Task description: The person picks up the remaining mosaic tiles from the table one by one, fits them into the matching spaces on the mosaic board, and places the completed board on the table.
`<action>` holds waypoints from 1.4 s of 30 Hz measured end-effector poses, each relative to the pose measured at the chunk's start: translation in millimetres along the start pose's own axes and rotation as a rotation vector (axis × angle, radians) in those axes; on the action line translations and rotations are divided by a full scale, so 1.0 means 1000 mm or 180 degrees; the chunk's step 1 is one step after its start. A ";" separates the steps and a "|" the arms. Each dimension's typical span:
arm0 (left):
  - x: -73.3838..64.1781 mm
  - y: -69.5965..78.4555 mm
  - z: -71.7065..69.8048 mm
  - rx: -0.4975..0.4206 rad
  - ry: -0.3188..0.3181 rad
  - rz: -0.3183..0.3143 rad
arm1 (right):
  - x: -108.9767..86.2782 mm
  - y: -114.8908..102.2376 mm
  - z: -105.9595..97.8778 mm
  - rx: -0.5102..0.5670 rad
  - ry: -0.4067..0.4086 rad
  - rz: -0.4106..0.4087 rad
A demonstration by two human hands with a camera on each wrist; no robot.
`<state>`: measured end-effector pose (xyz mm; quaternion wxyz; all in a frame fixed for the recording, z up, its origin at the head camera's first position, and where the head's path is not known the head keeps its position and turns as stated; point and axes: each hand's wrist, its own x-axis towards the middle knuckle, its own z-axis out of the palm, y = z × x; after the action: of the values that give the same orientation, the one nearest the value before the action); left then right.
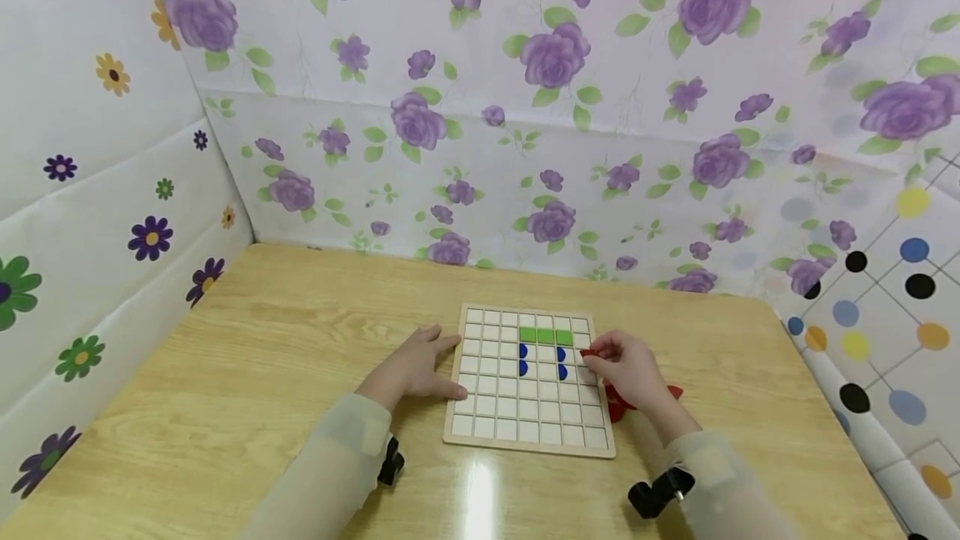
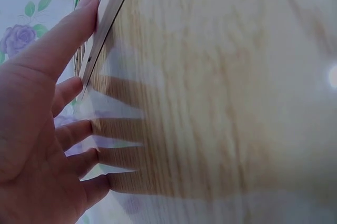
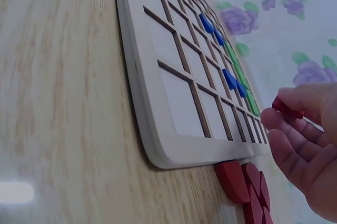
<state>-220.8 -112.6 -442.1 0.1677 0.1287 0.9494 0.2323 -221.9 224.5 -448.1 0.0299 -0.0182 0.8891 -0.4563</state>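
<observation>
A wooden grid board with white square cells lies on the table. Three green square tiles form a row in its upper part, and below them sit several blue half-round pieces in two columns. My right hand pinches a small red piece between thumb and fingers at the board's right edge. On the left side, my left hand has its fingers spread, the thumb touching the frame and the other fingertips down by the table.
Several red pieces lie in a pile on the table beside the board's right edge, partly under my right forearm. The wooden table meets a flower-patterned cloth at the back. Cloth walls also stand left and right.
</observation>
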 end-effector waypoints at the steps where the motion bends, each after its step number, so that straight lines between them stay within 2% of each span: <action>1: -0.001 0.000 0.001 -0.0001 -0.0006 -0.0007 | -0.001 0.000 0.001 0.0008 -0.0016 -0.0003; 13: -0.002 0.000 0.003 -0.0019 0.0068 0.0040 | -0.003 -0.006 0.013 0.0124 -0.0153 -0.0056; 23: -0.001 -0.003 0.003 0.0008 0.0092 0.0016 | -0.002 -0.009 0.021 0.0025 -0.0223 -0.0076; 31: -0.003 -0.001 0.003 0.0042 0.0092 0.0030 | -0.002 -0.011 0.027 0.0204 -0.0259 -0.0065; 42: -0.002 -0.003 0.003 0.0038 0.0075 0.0038 | -0.004 -0.016 0.035 0.0256 -0.0362 -0.0121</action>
<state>-218.5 -114.1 -445.3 0.1543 0.1326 0.9519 0.2290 -215.8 186.8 -455.3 0.0724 -0.0597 0.8664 -0.4904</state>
